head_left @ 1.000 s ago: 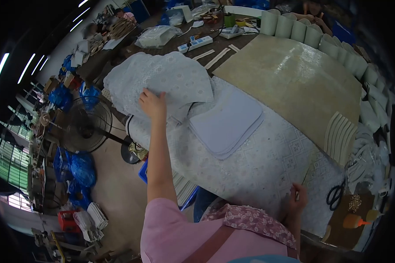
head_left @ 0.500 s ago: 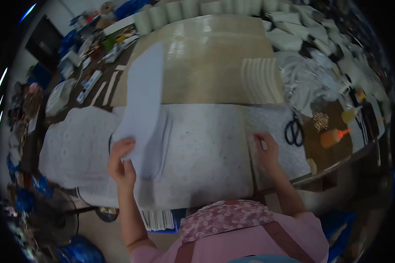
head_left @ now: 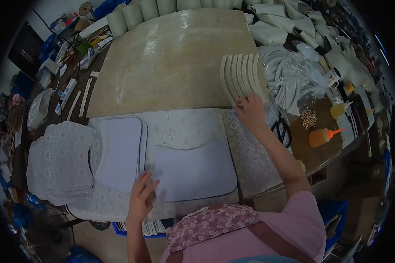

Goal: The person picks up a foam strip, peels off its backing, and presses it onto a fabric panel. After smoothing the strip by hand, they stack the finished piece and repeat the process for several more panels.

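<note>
A pale sheet piece (head_left: 197,173) with a scooped far edge lies flat on the patterned table cover in front of me. My left hand (head_left: 143,193) is at its left side, fingers spread and holding nothing. Left of that hand is a stack of similar pale pieces (head_left: 120,153). My right hand (head_left: 251,111) reaches to the near ends of a row of curved off-white strips (head_left: 241,74) on the tan board. Its fingers are bent and closed at the end of a strip; the fingertips are partly hidden.
Patterned white pieces (head_left: 61,162) are piled at the far left. At the right are black scissors (head_left: 281,131), an orange glue bottle (head_left: 322,137), small beads (head_left: 308,119) and a plastic bag of strips (head_left: 289,79). Pale rolls (head_left: 149,9) line the back of the board (head_left: 171,65).
The pale piece my left hand held up now lies flat before me, and that hand has let go. My right hand has moved forward to the curved strips. The camera view has shifted.
</note>
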Tool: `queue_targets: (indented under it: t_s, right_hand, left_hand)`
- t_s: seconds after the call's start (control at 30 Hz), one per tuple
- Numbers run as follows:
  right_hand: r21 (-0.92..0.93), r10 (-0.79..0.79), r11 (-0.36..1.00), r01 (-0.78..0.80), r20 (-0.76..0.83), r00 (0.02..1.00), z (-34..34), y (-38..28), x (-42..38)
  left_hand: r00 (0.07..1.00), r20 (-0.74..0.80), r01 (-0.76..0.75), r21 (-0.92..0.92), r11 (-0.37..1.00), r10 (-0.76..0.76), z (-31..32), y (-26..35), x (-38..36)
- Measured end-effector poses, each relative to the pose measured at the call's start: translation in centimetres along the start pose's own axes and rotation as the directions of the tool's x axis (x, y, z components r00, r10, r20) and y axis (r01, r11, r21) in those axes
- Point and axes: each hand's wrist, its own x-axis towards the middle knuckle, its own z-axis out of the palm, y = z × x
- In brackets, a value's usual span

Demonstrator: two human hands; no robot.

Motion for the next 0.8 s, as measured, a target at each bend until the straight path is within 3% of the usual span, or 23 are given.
queue_targets:
  t_s: [0.13, 0.2, 0.27, 0.33, 0.4, 0.6, 0.7, 0.8]
  right_hand:
    - [-0.039, 0.085, 0.996, -0.080, 0.130, 0.988, 1.3, 0.7, -0.3]
    - [-0.071, 0.070, 0.995, -0.065, 0.059, 0.996, 2.2, 0.8, -0.6]
    - [-0.102, 0.155, 0.985, -0.139, 0.173, 0.973, 2.4, 1.1, -0.4]
    - [-0.081, 0.135, 0.989, -0.121, 0.198, 0.971, 2.8, 1.5, -0.1]
    - [-0.105, 0.076, 0.992, -0.063, 0.120, 0.990, 3.4, 1.7, -0.3]
    - [-0.208, 0.111, 0.974, -0.084, 0.123, 0.986, 3.9, 1.5, -0.4]
    - [-0.165, 0.182, 0.975, -0.146, 0.224, 0.957, 3.7, 1.2, -0.6]
    - [-0.162, 0.228, 0.966, -0.200, 0.183, 0.956, 3.6, -0.3, -0.8]
  left_hand:
    - [0.991, -0.114, -0.066, 0.013, 0.998, 0.067, -0.5, 0.2, 0.8]
    - [0.990, -0.113, -0.081, -0.002, 0.997, 0.080, -0.5, 1.1, 1.6]
    - [0.988, -0.097, -0.122, -0.029, 0.992, 0.119, -0.1, 1.7, 2.7]
    - [0.981, -0.088, -0.177, -0.039, 0.983, 0.173, 0.3, 2.3, 3.9]
    - [0.964, -0.118, -0.246, -0.043, 0.968, 0.240, 1.1, 2.7, 5.2]
    - [0.914, -0.196, -0.370, -0.052, 0.928, 0.354, 3.6, 3.5, 7.8]
    - [0.928, -0.141, -0.359, -0.086, 0.929, 0.345, 3.4, 3.9, 8.0]
    - [0.950, -0.100, -0.305, -0.103, 0.947, 0.296, 3.3, 4.2, 7.9]
